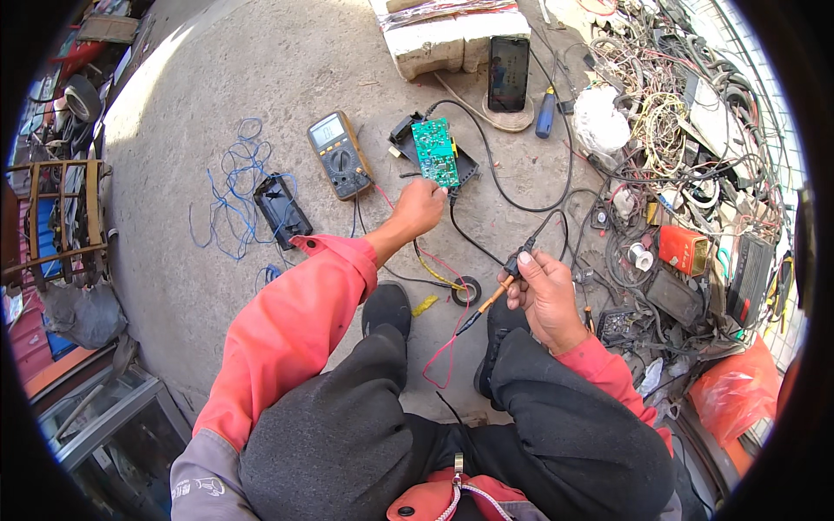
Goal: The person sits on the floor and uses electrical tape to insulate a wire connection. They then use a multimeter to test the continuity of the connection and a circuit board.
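Note:
My left hand (420, 207) is closed at the lower edge of a green circuit board (434, 149); its fingers hide what they grip. The board lies tilted over an open black plastic case (466, 165). In my right hand (549, 291), thumb and fingers pinch a black cable connector (518, 258) together with a test probe (497, 293) that has an orange-brown grip. From the probe's end a thin red lead (448, 349) loops down between my shoes. A multimeter (339, 154) with its display lit lies left of the board, leads running from its lower end.
Left of the multimeter are a black case half (281, 208) and tangled blue wire (236, 191). Black tape (466, 290) lies between my shoes. Ahead, a phone (508, 74) leans on a white block (443, 39), beside a blue screwdriver (546, 113). Heaped cables (678, 122) fill the right side.

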A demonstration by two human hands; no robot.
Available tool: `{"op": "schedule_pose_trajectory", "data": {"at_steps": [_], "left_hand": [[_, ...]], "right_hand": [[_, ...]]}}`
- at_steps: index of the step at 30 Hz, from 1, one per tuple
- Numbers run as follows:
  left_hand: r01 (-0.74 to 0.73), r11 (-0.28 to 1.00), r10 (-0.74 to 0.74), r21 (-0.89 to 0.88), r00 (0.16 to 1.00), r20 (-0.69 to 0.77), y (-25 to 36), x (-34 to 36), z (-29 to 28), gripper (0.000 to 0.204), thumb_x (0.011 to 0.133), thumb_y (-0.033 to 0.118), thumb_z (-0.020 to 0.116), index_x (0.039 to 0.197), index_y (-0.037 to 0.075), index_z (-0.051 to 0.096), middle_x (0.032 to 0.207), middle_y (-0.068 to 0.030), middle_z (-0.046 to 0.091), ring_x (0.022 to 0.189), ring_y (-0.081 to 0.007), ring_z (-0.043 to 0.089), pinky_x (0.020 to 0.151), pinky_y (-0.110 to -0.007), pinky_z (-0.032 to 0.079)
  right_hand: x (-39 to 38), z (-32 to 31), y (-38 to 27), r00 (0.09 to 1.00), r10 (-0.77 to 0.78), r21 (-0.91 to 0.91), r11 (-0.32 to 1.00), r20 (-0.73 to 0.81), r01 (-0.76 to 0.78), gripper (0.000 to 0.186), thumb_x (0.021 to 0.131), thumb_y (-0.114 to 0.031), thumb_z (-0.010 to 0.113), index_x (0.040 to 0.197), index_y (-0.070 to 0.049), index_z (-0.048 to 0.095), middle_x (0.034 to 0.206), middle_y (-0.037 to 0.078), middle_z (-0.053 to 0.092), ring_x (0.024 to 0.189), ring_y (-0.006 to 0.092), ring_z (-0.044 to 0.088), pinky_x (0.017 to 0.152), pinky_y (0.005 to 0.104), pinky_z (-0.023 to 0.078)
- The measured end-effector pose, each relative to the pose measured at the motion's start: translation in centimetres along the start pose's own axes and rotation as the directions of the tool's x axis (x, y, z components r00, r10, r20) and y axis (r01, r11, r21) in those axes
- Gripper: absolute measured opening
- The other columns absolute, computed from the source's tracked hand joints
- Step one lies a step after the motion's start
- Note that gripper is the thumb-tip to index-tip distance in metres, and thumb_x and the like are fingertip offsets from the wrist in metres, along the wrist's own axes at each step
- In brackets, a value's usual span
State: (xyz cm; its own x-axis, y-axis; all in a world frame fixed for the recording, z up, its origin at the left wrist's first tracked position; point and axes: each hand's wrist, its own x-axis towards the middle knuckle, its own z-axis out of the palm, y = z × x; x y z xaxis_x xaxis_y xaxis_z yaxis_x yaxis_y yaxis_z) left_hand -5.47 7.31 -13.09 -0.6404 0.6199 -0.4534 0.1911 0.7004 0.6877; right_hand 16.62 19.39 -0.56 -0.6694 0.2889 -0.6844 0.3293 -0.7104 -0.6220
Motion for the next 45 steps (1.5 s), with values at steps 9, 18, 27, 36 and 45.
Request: {"op": "schedule_pose_trajectory", "data": {"at_steps": [9, 18, 27, 36, 45], "left_hand": [[-0.01, 0.999, 0.009, -0.049, 1.0, -0.017, 0.25, 0.03, 0.32, 0.031, 0.09, 0.024, 0.058, 0.084, -0.005, 0.067, 0.082, -0.0303, 0.063, 0.081, -0.0461, 0.064, 0.075, -0.049, 0.049], [0.009, 0.999, -0.009, -0.047, 1.0, -0.002, 0.18, 0.14, 0.32, 0.031, 0.09, 0.023, 0.058, 0.081, -0.005, 0.066, 0.08, -0.0302, 0.063, 0.08, -0.046, 0.063, 0.073, -0.049, 0.049], [0.013, 0.999, -0.014, -0.044, 1.0, -0.004, 0.43, 0.1, 0.27, 0.031, 0.09, 0.024, 0.058, 0.081, -0.005, 0.066, 0.08, -0.03, 0.063, 0.079, -0.0459, 0.064, 0.073, -0.049, 0.049], [0.011, 0.999, -0.011, -0.045, 1.0, -0.006, 0.32, 0.1, 0.3, 0.032, 0.09, 0.024, 0.057, 0.082, -0.005, 0.066, 0.081, -0.0307, 0.063, 0.081, -0.0467, 0.063, 0.074, -0.05, 0.048], [-0.006, 1.0, 0.005, -0.019, 1.0, -0.024, -0.07, -0.01, 0.41, 0.031, 0.091, 0.023, 0.057, 0.081, -0.005, 0.064, 0.078, -0.0281, 0.063, 0.076, -0.0406, 0.063, 0.07, -0.048, 0.047]], "right_hand": [[-0.03, 0.06, -0.07, 1.0, 0.003, 0.004, 1.0, -0.007, -0.003, 0.023, 0.1, -0.025, 0.057, 0.096, -0.002, 0.056, 0.086, 0.012, 0.067, 0.063, 0.0072, 0.058, 0.053, 0.0217, 0.05], [-0.02, 0.08, -0.06, 1.0, -0.005, 0.012, 1.0, -0.003, 0.005, 0.023, 0.1, -0.024, 0.057, 0.096, -0.001, 0.056, 0.086, 0.012, 0.067, 0.062, 0.0072, 0.058, 0.053, 0.0216, 0.05], [-0.02, 0.11, -0.1, 1.0, -0.001, -0.004, 1.0, -0.007, 0.001, 0.023, 0.1, -0.024, 0.057, 0.097, -0.001, 0.056, 0.086, 0.011, 0.066, 0.062, 0.0067, 0.057, 0.053, 0.0217, 0.049], [-0.04, 0.14, -0.12, 1.0, -0.005, 0.009, 1.0, -0.003, 0.005, 0.022, 0.1, -0.023, 0.056, 0.095, -0.001, 0.056, 0.086, 0.012, 0.067, 0.063, 0.0069, 0.058, 0.054, 0.0215, 0.05], [-0.07, 0.2, -0.19, 1.0, 0.0, 0.003, 1.0, -0.003, 0.0, 0.022, 0.1, -0.024, 0.056, 0.097, -0.001, 0.056, 0.086, 0.01, 0.066, 0.062, 0.0066, 0.057, 0.053, 0.0213, 0.049]]}}
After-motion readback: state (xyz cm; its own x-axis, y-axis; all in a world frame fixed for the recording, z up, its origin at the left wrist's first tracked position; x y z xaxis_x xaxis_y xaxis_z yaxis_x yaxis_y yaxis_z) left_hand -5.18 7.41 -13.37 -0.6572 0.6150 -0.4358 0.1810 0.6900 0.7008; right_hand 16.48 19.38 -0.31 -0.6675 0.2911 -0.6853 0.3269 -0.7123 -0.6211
